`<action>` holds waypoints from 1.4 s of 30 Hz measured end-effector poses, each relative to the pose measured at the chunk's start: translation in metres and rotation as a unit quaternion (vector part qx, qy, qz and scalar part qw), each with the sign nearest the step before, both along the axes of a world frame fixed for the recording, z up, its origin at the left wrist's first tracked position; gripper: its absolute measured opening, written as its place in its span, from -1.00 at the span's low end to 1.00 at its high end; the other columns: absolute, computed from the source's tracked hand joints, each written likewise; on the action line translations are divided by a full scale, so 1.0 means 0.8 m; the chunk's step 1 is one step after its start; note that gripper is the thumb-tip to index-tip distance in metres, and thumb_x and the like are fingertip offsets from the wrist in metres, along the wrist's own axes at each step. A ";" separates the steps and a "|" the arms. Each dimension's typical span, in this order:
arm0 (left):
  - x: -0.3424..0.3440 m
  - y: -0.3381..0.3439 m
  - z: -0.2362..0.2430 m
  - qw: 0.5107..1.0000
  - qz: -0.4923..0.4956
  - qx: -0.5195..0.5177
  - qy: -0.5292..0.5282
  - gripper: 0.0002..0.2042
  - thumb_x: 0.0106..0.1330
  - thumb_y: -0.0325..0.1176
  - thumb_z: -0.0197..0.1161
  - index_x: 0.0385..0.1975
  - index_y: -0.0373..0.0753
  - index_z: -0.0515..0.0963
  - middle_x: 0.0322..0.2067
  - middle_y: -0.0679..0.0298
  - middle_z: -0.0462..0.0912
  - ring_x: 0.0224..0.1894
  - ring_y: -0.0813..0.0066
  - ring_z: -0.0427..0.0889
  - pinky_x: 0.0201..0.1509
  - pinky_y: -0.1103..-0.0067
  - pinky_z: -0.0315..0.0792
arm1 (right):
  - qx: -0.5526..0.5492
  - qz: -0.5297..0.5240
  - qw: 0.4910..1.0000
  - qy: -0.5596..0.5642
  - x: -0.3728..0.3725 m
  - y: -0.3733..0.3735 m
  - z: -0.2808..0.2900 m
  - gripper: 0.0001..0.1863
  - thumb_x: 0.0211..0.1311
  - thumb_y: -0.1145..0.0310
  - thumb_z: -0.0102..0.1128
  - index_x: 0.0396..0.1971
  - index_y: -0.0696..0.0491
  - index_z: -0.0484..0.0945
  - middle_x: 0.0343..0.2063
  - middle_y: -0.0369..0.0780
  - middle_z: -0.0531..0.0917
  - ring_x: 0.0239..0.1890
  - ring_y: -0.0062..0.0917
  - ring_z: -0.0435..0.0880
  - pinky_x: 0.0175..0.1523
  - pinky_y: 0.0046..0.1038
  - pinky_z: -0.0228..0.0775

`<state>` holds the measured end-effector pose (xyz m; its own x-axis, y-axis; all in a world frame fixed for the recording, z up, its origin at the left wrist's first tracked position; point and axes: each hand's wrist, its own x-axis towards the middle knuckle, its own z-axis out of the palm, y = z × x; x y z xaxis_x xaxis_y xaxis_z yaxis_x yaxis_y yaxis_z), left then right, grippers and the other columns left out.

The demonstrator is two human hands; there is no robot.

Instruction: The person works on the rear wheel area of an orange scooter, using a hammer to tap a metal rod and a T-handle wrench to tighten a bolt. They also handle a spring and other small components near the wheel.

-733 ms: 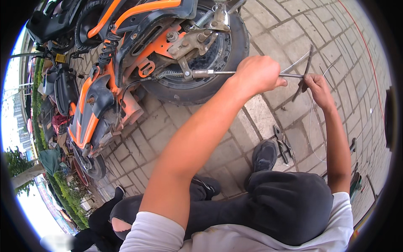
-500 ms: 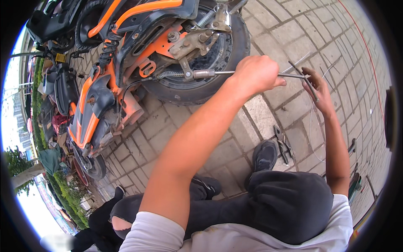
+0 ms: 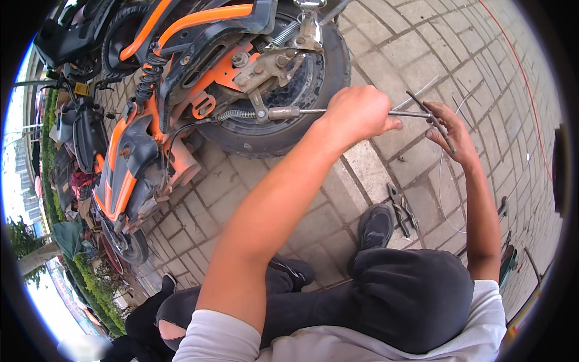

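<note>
My left hand point(image 3: 360, 113) is closed around the shaft of a T-handle socket wrench point(image 3: 410, 114). The wrench's socket end sits on a small lever joint point(image 3: 261, 113) beside the rear wheel point(image 3: 335, 78) of an orange and black motorcycle point(image 3: 208, 96). At the other end, my right hand point(image 3: 452, 130) has its fingers curled at the crossbar, with the thumb apart on the near side. A spring-wrapped cable end point(image 3: 235, 114) runs from the lever joint toward the motorcycle's frame. The socket's inside is hidden.
Pliers point(image 3: 401, 211) lie on the brick paving point(image 3: 319, 241) beside my shoe point(image 3: 376, 226). Thin wire point(image 3: 442, 199) curves on the ground near my right arm. More tools point(image 3: 509, 259) lie at the right, and a red line point(image 3: 518, 60) crosses the paving. Other motorcycles point(image 3: 87, 130) stand at the left.
The whole view has shifted slightly, so the motorcycle appears farther left. My right thumb is spread farther from the crossbar; my left hand keeps its hold on the shaft.
</note>
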<state>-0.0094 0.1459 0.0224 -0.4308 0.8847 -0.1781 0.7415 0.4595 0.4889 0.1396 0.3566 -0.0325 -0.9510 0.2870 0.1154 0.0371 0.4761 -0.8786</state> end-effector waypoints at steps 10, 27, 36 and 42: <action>0.004 -0.004 0.004 1.000 0.001 0.005 0.019 -0.58 0.11 0.07 0.31 -0.54 -0.26 0.64 -0.58 0.06 0.62 -0.41 0.05 0.65 -0.32 0.27 0.52 | -0.034 -0.058 0.992 -0.104 0.011 0.005 0.009 -0.60 0.34 0.10 0.12 -0.38 0.20 0.62 -0.52 -0.23 0.62 -0.49 -0.61 0.50 -0.34 -0.57 0.32; 0.086 -0.170 -0.029 0.649 0.584 0.486 -0.027 -0.75 0.34 -0.33 0.16 -0.58 -0.29 0.44 -0.60 0.36 0.46 -0.52 0.61 0.36 -0.42 0.68 0.24 | -0.332 -0.192 0.900 -0.207 -0.009 -0.038 0.011 -0.55 0.37 0.07 0.02 -0.50 0.18 0.53 -0.65 -0.21 0.51 -0.72 -0.58 0.38 -0.55 -0.48 0.24; -0.015 -0.313 -0.085 0.478 0.642 0.496 -0.337 -0.48 0.28 0.08 0.20 0.05 -0.22 0.40 -0.06 0.32 0.50 -0.04 0.45 0.44 0.06 0.48 0.25 | -0.215 -0.026 0.974 -0.069 -0.022 0.002 -0.037 -0.73 0.30 0.55 -0.13 -0.14 0.25 0.56 -0.20 -0.15 0.64 -0.13 -0.48 0.61 0.04 -0.47 0.44; -0.040 -0.338 -0.098 0.506 0.604 0.458 -0.411 -0.47 0.24 0.07 0.27 0.08 -0.13 0.43 0.00 0.37 0.54 0.06 0.38 0.45 0.19 0.36 0.20 | -0.149 0.023 0.989 0.009 -0.009 -0.001 -0.013 -0.70 0.16 0.61 0.19 -0.07 0.21 0.57 -0.12 -0.22 0.64 -0.04 -0.55 0.58 0.09 -0.53 0.39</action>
